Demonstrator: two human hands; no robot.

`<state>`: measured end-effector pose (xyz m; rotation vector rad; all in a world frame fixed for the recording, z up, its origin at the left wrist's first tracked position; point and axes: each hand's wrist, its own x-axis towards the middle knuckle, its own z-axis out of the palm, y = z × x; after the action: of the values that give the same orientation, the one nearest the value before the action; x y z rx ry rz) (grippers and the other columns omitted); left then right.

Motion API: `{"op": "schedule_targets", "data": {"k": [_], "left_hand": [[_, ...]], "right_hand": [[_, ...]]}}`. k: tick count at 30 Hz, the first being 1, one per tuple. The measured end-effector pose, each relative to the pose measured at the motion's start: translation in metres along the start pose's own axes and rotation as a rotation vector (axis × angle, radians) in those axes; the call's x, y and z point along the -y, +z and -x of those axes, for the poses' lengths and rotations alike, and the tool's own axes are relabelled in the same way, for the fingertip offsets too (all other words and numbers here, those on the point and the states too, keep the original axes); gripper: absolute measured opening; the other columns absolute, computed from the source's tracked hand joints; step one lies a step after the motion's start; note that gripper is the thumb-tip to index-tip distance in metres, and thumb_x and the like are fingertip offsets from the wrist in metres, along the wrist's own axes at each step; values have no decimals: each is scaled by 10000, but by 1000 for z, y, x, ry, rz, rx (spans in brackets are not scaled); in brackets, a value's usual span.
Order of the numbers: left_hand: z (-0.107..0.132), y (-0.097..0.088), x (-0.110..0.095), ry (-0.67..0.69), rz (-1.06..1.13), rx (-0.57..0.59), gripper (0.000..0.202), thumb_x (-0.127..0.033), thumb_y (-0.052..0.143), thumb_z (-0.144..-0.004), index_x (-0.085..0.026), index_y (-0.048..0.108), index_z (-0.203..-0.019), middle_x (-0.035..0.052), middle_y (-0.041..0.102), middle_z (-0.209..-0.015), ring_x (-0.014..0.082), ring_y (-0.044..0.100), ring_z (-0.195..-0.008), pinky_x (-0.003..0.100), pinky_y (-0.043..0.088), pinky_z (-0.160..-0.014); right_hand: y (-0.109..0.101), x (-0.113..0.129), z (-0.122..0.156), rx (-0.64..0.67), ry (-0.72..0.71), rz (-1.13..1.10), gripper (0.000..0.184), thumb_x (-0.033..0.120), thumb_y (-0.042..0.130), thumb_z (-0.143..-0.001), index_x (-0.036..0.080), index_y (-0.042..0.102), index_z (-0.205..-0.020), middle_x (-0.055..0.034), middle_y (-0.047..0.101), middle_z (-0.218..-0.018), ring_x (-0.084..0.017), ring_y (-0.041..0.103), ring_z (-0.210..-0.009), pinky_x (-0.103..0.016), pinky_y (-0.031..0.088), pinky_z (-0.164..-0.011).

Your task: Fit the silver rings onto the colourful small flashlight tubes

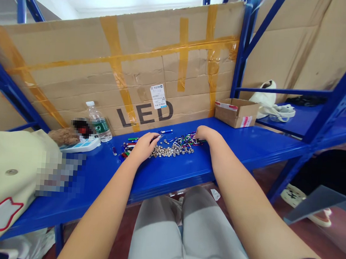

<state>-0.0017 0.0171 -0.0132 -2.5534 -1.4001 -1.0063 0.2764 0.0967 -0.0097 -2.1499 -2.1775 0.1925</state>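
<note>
My hands are over a blue steel shelf (170, 172). My left hand (143, 147) pinches a small metal piece (160, 137) between its fingertips, at the left edge of a heap of small silver button-like parts (168, 151). My right hand (208, 137) rests its fingertips on a tangle of coloured metal carabiner-shaped pieces (184, 143), beyond the heap. Several short coloured tubes (127, 149) lie to the left of my left hand. A blue-and-silver tube (166, 131) lies farther back on the shelf. My right fingertips are partly hidden among the pieces.
A taped cardboard sheet printed LED (144, 112) stands behind the shelf. A water bottle (99, 122), a small open cardboard box (236, 112) and a white calculator-like device (81, 144) stand on it. A cream cloth item (9, 181) lies at left. Blue rack uprights (244, 47) rise at right.
</note>
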Motion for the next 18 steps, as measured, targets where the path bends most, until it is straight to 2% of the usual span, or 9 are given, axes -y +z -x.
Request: {"op": "schedule_targets", "data": {"k": [3, 5, 7, 8, 11, 14, 16, 18], "left_hand": [[-1, 1, 2, -10, 10, -5, 254, -279, 461, -934, -157, 630, -1079, 101, 683, -1098, 231, 613, -1046, 372, 466, -961], [-1, 2, 3, -25, 21, -1, 254, -259, 444, -935, -156, 610, -1097, 108, 672, -1079, 229, 613, -1010, 381, 465, -949], [-2, 4, 3, -39, 50, -1, 268, -234, 413, -935, -150, 571, -1135, 117, 648, -1074, 220, 606, -978, 383, 464, -931], [-2, 5, 2, -48, 71, -6, 274, -221, 400, -933, -144, 550, -1148, 121, 632, -1078, 216, 597, -977, 379, 462, -925], [-1, 7, -6, -101, 145, -52, 252, -185, 381, -914, -140, 515, -1123, 107, 601, -1068, 200, 567, -995, 352, 451, -910], [0, 6, -17, -142, 176, -46, 180, -239, 427, -909, -161, 528, -1037, 53, 595, -932, 181, 560, -880, 315, 457, -824], [0, 6, -22, -144, 165, 10, 184, -288, 474, -899, -172, 542, -1025, 21, 577, -839, 169, 545, -774, 296, 451, -745], [0, 7, -24, -135, 151, 56, 193, -282, 498, -885, -180, 558, -1038, 4, 571, -798, 159, 532, -720, 285, 437, -709]], "right_hand": [[-5, 1, 7, -129, -25, -114, 259, 341, 615, -840, 112, 725, -887, -168, 719, -984, -242, 667, -914, -288, 473, -760], [-9, 7, 14, -260, -117, -254, 244, 350, 594, -850, 133, 686, -787, -138, 722, -912, -218, 661, -854, -282, 462, -739], [-10, 17, 24, -315, -258, -424, 201, 338, 610, -828, 155, 625, -747, -101, 719, -875, -186, 647, -800, -266, 456, -705], [-9, 23, 28, -290, -326, -507, 183, 330, 613, -819, 164, 596, -745, -83, 715, -859, -170, 639, -762, -256, 452, -672], [-2, 43, 37, -103, -484, -716, 107, 257, 574, -813, 178, 522, -763, -36, 689, -741, -126, 604, -607, -234, 434, -575], [7, 60, 39, -160, -563, -670, 81, 211, 598, -761, 180, 526, -741, 15, 612, -612, -113, 552, -547, -223, 399, -548], [13, 68, 39, -223, -604, -621, 68, 175, 622, -721, 171, 554, -725, 21, 607, -626, -109, 547, -581, -214, 391, -566], [16, 75, 39, -220, -647, -624, 62, 128, 622, -696, 158, 593, -742, 14, 633, -678, -106, 561, -628, -203, 400, -588]]}}
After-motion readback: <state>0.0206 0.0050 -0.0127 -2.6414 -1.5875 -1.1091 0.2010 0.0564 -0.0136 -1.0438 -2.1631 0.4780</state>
